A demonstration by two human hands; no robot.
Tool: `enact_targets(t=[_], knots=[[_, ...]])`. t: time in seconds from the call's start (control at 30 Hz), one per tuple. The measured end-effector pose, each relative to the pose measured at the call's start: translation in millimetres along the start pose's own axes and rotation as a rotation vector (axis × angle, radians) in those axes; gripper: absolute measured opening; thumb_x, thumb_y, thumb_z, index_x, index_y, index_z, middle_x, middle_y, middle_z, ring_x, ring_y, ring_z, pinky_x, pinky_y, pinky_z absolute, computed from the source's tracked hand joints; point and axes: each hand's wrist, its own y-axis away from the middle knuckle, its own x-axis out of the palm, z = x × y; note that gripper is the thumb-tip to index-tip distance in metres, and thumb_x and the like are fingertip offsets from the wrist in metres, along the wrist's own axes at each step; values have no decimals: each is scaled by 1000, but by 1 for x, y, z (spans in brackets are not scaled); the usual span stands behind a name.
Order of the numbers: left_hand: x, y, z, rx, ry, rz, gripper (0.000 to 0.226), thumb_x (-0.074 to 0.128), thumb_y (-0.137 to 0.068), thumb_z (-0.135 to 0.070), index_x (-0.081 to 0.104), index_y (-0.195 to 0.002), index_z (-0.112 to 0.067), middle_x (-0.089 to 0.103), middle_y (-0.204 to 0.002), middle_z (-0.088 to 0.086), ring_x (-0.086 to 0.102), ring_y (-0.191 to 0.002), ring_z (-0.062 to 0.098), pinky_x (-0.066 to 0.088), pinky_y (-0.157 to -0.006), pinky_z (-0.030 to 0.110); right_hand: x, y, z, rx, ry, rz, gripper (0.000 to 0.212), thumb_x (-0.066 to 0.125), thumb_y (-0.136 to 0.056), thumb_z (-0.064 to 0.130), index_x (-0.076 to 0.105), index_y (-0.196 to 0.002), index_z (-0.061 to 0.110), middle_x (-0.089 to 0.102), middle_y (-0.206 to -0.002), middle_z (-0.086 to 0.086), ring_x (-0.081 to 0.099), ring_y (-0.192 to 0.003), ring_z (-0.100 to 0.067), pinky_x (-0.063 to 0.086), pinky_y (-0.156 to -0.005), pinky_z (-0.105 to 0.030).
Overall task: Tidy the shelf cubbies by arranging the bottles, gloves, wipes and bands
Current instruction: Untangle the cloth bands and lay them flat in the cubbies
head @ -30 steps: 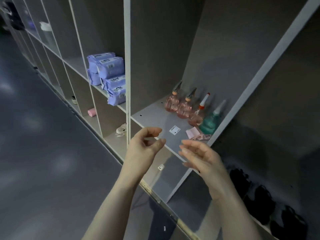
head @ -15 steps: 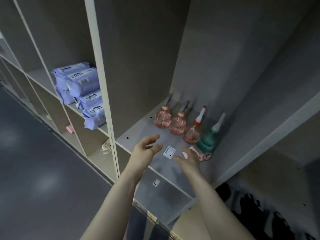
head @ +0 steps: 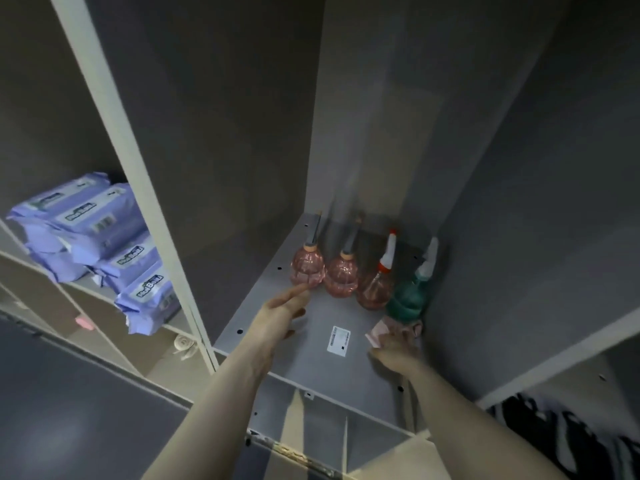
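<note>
Three pink bottles [head: 307, 270] [head: 341, 275] [head: 373, 289] and one green bottle [head: 405, 301] stand in a row at the back of a grey cubby shelf [head: 273, 306]. My left hand [head: 278, 317] reaches in with straight fingers, its fingertips right at the base of the leftmost pink bottle. My right hand [head: 394, 348] lies over a small pink item [head: 375, 336] in front of the green bottle; whether it grips it is hidden. Purple wipe packs [head: 104, 244] are stacked in the cubby to the left.
A white label [head: 338, 340] is stuck on the shelf between my hands. White dividers [head: 138, 188] separate the cubbies. A pink object [head: 84, 322] and a white bundle [head: 183, 342] lie in lower left cubbies. Dark items [head: 561, 441] fill the lower right cubby.
Both hands have moved deeper into the cubby: the left toward the leftmost pink bottle, the right onto the pink item by the green bottle. The view has come closer.
</note>
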Motion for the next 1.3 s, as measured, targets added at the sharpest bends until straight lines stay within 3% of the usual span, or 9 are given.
enact_targets(t=[0.13, 0.33, 0.43, 0.57, 0.77, 0.87, 1.0, 1.1, 1.3], knots=[[1, -17, -6, -3, -71, 55, 24, 56, -94, -28, 62, -116, -27, 64, -119, -6, 62, -105, 11, 45, -99, 41, -10, 23, 19, 22, -223, -126, 49, 46, -94, 38, 42, -140, 23, 32, -152, -3, 27, -140, -28, 24, -113, -37], [11, -29, -13, 45, -228, 184, 16, 56, -94, -19, 63, -107, -23, 65, -113, -1, 62, -98, 12, 48, -83, 26, -41, 79, 49, -156, -1316, -319, 18, 59, -91, 6, 69, -97, 19, 64, -121, -16, 61, -96, -22, 49, -80, -25], [17, -32, -16, 155, -257, 210, 26, 62, -91, -17, 61, -117, -17, 63, -103, -2, 59, -81, -2, 45, -62, 4, -68, 115, 62, -333, -1412, -353, 23, 57, -91, 5, 72, -102, 18, 70, -115, -4, 63, -105, -18, 48, -92, -25], [22, -36, -23, 233, -234, 384, 26, 69, -85, -16, 61, -109, -24, 65, -86, -10, 61, -64, -5, 45, -56, 10, -99, 154, 88, -505, -1627, -275, 28, 67, -74, 19, 75, -99, 13, 69, -117, -8, 65, -104, -18, 50, -96, -33], [24, -36, -41, 227, -154, 321, 25, 62, -91, -28, 66, -86, -4, 58, -67, 18, 67, -57, 25, 46, -60, 39, -111, 174, 106, -529, -1600, -372, 36, 56, -87, 6, 62, -120, 18, 70, -114, 3, 65, -106, -13, 50, -98, -31], [28, -27, -57, 140, 144, 377, 33, 61, -87, -31, 67, -94, 0, 64, -74, 18, 65, -63, 26, 55, -63, 36, -98, 179, 110, -448, -1393, -445, 50, 60, -89, 7, 49, -133, 30, 61, -122, 12, 61, -110, -7, 52, -89, -18], [33, -16, -69, 61, 268, 462, 36, 54, -89, -40, 70, -100, -11, 73, -91, 10, 67, -85, 25, 52, -85, 42, -71, 189, 127, -387, -1183, -488, 27, 72, -80, 34, 64, -105, 27, 69, -104, 6, 66, -93, -7, 50, -72, -16], [36, -2, -70, -1, 269, 508, 41, 52, -93, -41, 73, -65, -18, 68, -66, 8, 65, -61, 21, 45, -92, 56, -63, 196, 141, -366, -1373, -534, 29, 76, -69, 30, 65, -90, 13, 67, -76, 2, 61, -71, -11, 51, -60, -18], [30, 18, -79, 98, 31, 594, 47, 56, -82, -52, 70, -104, -12, 74, -96, 11, 69, -92, 25, 52, -88, 42, -72, 211, 138, -361, -1591, -668, 22, 72, -76, 4, 60, -92, -5, 63, -67, -5, 56, -50, -5, 46, -49, -14]])
